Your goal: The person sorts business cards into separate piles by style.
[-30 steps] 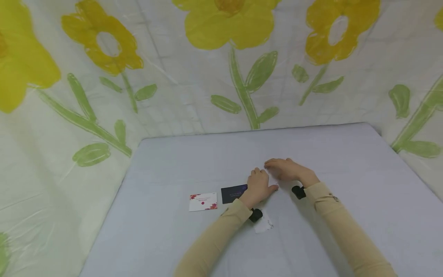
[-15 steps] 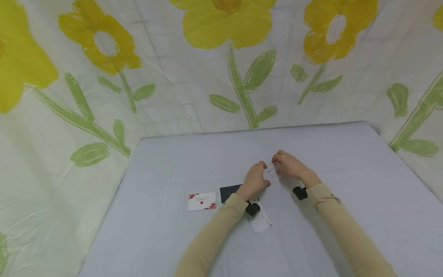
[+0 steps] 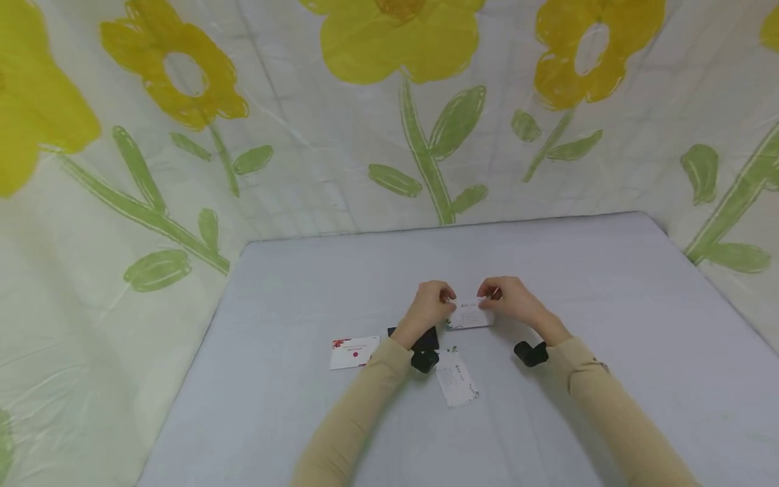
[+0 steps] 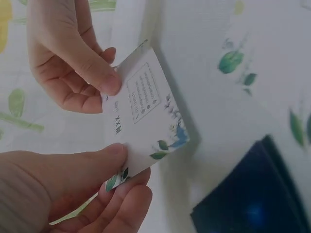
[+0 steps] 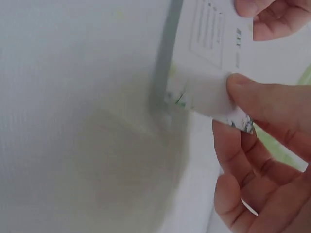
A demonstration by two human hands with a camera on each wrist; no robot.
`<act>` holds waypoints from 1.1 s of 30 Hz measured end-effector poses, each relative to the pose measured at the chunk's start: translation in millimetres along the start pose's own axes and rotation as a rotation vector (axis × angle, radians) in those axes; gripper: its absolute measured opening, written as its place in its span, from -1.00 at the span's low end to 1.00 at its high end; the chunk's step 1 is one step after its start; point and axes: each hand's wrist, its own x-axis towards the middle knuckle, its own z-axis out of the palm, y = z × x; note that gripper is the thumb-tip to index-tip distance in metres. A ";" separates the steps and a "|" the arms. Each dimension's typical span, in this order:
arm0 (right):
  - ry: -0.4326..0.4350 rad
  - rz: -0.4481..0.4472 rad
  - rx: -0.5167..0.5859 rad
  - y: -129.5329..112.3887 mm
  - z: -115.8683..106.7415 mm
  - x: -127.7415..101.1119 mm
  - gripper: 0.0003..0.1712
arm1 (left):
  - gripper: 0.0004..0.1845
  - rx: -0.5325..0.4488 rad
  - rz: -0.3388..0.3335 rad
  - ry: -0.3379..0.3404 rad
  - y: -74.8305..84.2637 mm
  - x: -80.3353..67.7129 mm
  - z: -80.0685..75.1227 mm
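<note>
white card (image 3: 469,316) pinched at opposite ends by left hand (image 3: 429,308) and right hand (image 3: 510,300).

This looks like a small corner set up for filming hands at work, not a lived-in room. A big plastic sheet (image 3: 341,155) hangs all around like a wall. It has huge yellow flowers and green leaves painted on it, and it has creases. It bends round the left side and the right side, so it hides what is behind. In the middle is a plain table (image 3: 596,284) with a smooth pale grey-blue top. Only a few little paper cards (image 3: 356,353) lie on it. A small black camera (image 3: 531,353) is strapped on each wrist.
</note>
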 end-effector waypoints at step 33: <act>0.073 0.088 -0.515 -16.6 26.9 -2.4 -0.90 | -0.94 0.375 -0.037 0.033 -4.9 -0.4 21.9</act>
